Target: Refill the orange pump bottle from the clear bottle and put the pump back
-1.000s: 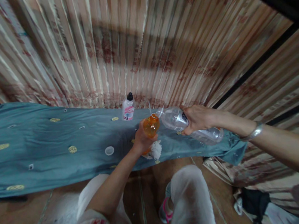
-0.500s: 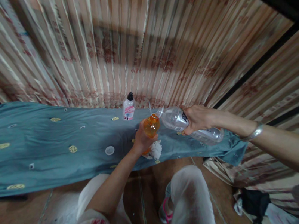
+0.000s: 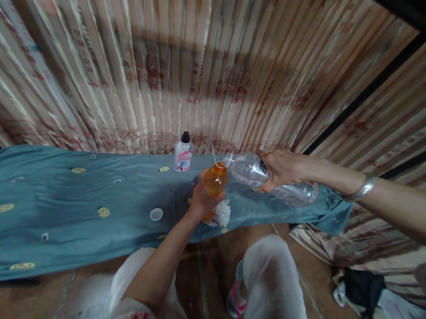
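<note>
My left hand (image 3: 202,200) grips an orange bottle (image 3: 214,179), held upright over the blue cloth (image 3: 64,215), with a white crumpled tissue or cloth (image 3: 222,213) just below it. My right hand (image 3: 283,167) holds a clear plastic bottle (image 3: 268,178) tilted, its mouth touching the orange bottle's open top. A silver bangle sits on my right wrist.
A small white bottle with a black cap and pink label (image 3: 182,154) stands on the cloth near the striped curtain (image 3: 181,62). A white bottle cap (image 3: 156,214) lies on the cloth. Dark and white items (image 3: 363,289) lie on the floor at lower right.
</note>
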Motion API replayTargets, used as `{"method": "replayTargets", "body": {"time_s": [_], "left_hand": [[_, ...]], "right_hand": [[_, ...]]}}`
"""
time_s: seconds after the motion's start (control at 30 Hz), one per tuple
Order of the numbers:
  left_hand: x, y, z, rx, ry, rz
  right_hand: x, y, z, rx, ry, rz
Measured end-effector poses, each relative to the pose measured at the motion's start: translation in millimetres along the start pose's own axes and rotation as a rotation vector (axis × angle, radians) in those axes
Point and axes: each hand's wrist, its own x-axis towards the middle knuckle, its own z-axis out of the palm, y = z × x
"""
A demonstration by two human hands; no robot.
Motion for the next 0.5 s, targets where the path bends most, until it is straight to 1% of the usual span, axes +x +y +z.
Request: {"method": "replayTargets", "body": {"time_s": [0.2,0.5], "left_hand": [[-0.7,-2.6,0.9,-0.009,0.007,0.017],[-0.2,-0.1,0.4,-0.011,0.003,0.02]], "right_hand": [[-1.2,-2.0,-2.5,-0.001,-0.003,0.004],[1.0,1.5,2.0,0.003,0.005,0.0]]}}
